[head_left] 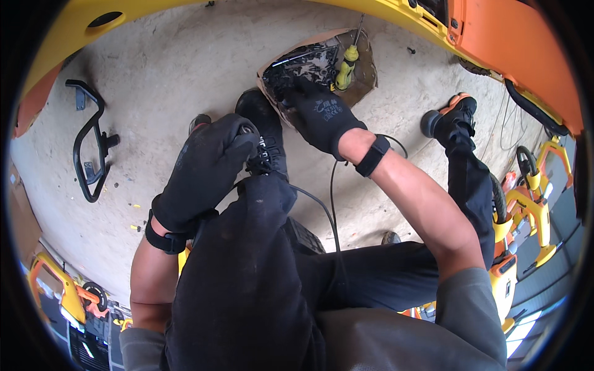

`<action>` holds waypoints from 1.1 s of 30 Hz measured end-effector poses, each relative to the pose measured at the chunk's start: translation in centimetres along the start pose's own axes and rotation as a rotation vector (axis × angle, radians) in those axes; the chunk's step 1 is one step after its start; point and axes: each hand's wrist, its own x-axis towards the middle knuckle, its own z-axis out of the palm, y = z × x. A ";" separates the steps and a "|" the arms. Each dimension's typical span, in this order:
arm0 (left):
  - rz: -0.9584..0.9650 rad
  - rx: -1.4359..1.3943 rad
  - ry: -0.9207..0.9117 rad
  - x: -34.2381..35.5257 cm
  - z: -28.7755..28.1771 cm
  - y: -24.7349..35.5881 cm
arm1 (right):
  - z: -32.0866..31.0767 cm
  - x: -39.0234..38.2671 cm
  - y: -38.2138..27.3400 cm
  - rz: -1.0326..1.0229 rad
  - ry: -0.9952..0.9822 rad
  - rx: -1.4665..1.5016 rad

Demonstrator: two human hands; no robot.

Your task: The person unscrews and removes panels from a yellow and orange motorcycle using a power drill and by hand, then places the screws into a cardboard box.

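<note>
My left hand (210, 167), in a black glove, is closed above my raised knee. A small round end shows at its fingers, and a grey and red bit sticks out behind it; I cannot make out what it holds. My right hand (322, 117), gloved too, reaches into an open cardboard box (362, 93) on the floor. Its fingertips are lost among dark screws and small parts (315, 68). Beside them in the box lie a yellow-handled screwdriver (348, 67) and a thin metal rod (300, 57).
A bent black tubular frame (79, 145) lies on the concrete floor at the left. Yellow and orange bodywork (513, 55) arches overhead along the far side. A black cable (332, 191) runs between my legs. Yellow machines (538, 216) stand at the right.
</note>
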 end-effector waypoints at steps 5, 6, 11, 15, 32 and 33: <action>0.069 0.026 0.040 0.3 0.6 -0.4 | -1.0 2.3 0.8 0.530 0.155 0.018; 0.038 -0.008 0.034 0.2 0.6 -0.4 | -1.2 3.0 0.8 0.530 0.156 0.019; -0.002 -0.081 0.012 0.2 0.6 0.1 | -1.4 4.5 0.8 0.596 0.104 0.060; 0.015 -0.049 -0.005 0.4 0.2 -0.4 | 2.0 3.2 1.9 0.474 0.299 -0.065; -0.042 -0.069 0.015 -0.1 -0.4 0.9 | 2.5 7.0 4.3 0.701 0.358 0.111; -0.013 -0.111 0.052 0.1 -0.2 1.1 | 2.6 6.7 4.9 0.688 0.389 -0.017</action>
